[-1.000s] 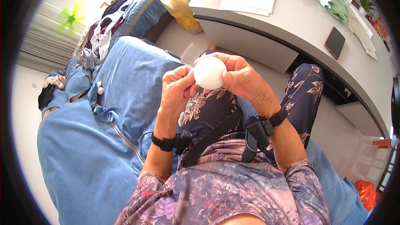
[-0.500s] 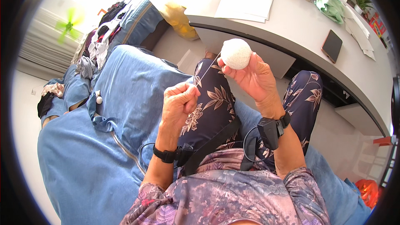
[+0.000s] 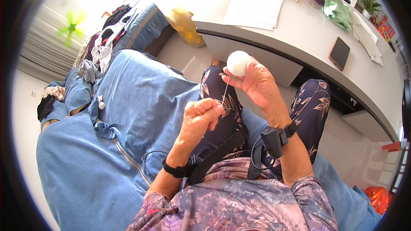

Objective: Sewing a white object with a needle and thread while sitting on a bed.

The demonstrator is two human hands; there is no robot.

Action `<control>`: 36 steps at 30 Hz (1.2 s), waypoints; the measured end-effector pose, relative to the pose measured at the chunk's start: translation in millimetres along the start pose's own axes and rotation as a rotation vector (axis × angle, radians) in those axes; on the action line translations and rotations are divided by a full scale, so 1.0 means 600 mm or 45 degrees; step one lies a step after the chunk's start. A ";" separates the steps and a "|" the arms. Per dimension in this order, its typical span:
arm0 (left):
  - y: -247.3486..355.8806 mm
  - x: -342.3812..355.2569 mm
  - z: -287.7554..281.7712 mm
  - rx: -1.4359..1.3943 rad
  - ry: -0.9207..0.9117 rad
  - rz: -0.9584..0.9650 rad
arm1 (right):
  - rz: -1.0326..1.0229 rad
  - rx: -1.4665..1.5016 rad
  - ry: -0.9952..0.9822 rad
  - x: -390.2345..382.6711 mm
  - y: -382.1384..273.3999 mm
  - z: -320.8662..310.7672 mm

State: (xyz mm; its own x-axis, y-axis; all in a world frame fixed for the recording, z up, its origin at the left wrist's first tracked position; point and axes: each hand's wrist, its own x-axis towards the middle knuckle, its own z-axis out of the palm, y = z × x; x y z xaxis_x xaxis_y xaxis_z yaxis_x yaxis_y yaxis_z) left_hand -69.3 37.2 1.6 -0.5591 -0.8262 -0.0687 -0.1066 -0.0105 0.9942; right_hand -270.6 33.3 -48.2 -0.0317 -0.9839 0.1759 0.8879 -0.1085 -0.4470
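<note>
A white ball was up in the air in front of the person, showing between the left knee and the front of the bench as seen from above. The right hand held it at the fingertips, thumb on the near side, the other fingers partly hidden behind the ball or spread below it. A thin pale thread ran straight and slanting from beside the ball down to the left hand, which was closed in a fist and pinched it between thumb and curled fingers. A black strap circled the left wrist, and a black box was strapped to the right one. Beneath the hands were dark trousers with pale flowers; the person sat on a blue cover. On the bench lay white sheets, a dark phone near the front edge and a crumpled green cloth. A yellow bag stood by the bench's left end, with heaped clothes and a bright green fan farther left. A red bag showed at the lower right.
</note>
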 end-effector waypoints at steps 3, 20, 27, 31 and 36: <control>0.021 -0.007 0.005 0.033 -0.079 0.024 | -0.080 -0.187 0.077 0.003 0.012 0.006; 0.012 0.055 -0.069 0.105 0.053 0.131 | 0.358 -0.748 -0.412 -0.032 0.010 0.058; -0.016 0.034 -0.063 -0.144 0.047 0.051 | 0.333 -0.373 -0.513 -0.040 0.012 0.047; -0.014 0.025 -0.062 -0.196 0.055 -0.005 | 0.349 -0.192 -0.520 -0.034 0.007 0.039; -0.025 0.016 -0.056 -0.236 0.028 0.065 | 0.153 0.048 -0.499 -0.021 0.017 0.020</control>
State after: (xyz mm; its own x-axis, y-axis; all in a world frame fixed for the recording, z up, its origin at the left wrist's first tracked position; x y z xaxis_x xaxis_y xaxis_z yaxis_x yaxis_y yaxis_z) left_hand -45.5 10.5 -11.3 -0.5417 -0.8404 -0.0177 0.0758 -0.0698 0.9947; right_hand -255.6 46.5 -44.3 0.2438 -0.8598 0.4487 0.8911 0.0161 -0.4535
